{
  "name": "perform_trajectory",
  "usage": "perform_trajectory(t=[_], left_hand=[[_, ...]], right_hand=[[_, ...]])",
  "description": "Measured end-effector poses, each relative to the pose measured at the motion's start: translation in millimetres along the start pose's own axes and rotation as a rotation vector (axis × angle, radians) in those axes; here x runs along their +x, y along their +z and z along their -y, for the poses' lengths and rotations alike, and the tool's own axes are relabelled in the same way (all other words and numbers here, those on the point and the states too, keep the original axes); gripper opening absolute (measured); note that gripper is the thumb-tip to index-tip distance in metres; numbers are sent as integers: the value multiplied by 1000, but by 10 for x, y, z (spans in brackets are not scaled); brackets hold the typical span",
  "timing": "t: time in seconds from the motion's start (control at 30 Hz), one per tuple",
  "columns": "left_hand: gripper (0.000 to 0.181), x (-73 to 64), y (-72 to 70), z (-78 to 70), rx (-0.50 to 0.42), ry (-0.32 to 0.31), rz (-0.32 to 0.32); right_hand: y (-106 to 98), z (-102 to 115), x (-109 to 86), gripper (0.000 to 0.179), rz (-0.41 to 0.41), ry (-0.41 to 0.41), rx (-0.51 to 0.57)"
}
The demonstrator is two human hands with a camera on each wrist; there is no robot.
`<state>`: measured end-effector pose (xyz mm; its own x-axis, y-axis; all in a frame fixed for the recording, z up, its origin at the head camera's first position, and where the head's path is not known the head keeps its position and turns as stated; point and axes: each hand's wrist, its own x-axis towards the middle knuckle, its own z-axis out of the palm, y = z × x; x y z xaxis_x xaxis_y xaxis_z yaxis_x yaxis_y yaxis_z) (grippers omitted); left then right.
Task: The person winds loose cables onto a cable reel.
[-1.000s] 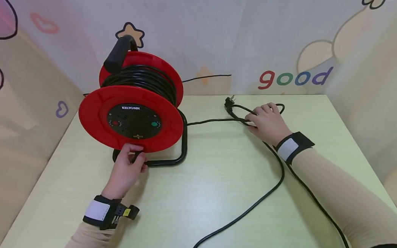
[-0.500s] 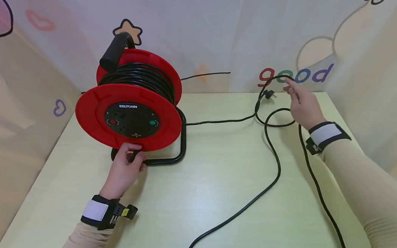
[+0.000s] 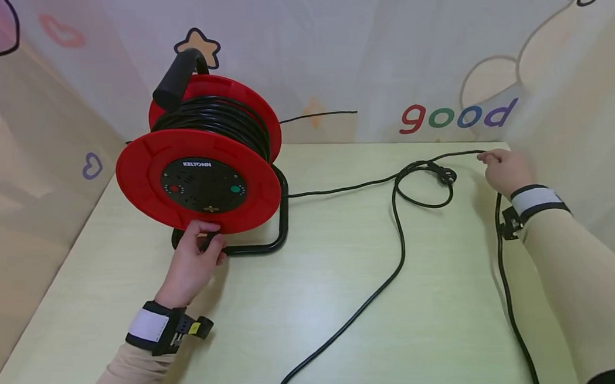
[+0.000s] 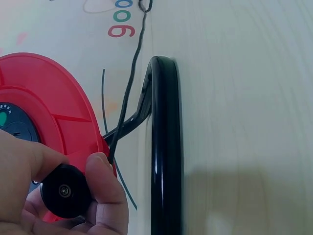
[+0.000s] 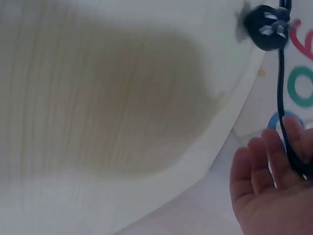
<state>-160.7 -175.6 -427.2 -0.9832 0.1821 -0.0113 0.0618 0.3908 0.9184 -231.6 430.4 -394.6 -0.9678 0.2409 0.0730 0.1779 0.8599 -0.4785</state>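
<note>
A red cable reel with black cable wound on its drum stands on a black tube frame. At the lower rim of its front disc, my left hand grips the black crank knob between thumb and fingers. Off to the right, my right hand pinches the loose black cable, which runs from the reel through a loop to the hand. The plug lies by that loop, left of the hand; the right wrist view shows its pins, blurred.
The reel's black carrying handle sticks up at its top. Cable lengths run off the front edge of the pale table. A printed cloth wall closes in the back and sides.
My right hand has moved right with the cable, drawing the loop tighter and taking the plug rightward. My left hand stays on the knob, and the reel looks unturned.
</note>
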Motion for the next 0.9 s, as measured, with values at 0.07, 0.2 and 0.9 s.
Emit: perform_trajectory(t=[0.07, 0.2, 0.9], left_hand=[[33, -13, -1, 7, 2, 9, -7], [32, -44, -14, 18, 10, 22, -28], [31, 65, -5, -121, 71, 67, -6]], right_hand=[[66, 62, 14, 47, -5, -20, -67], [185, 329, 31, 39, -63, -89, -243], [291, 591, -173, 29, 263, -297, -222]])
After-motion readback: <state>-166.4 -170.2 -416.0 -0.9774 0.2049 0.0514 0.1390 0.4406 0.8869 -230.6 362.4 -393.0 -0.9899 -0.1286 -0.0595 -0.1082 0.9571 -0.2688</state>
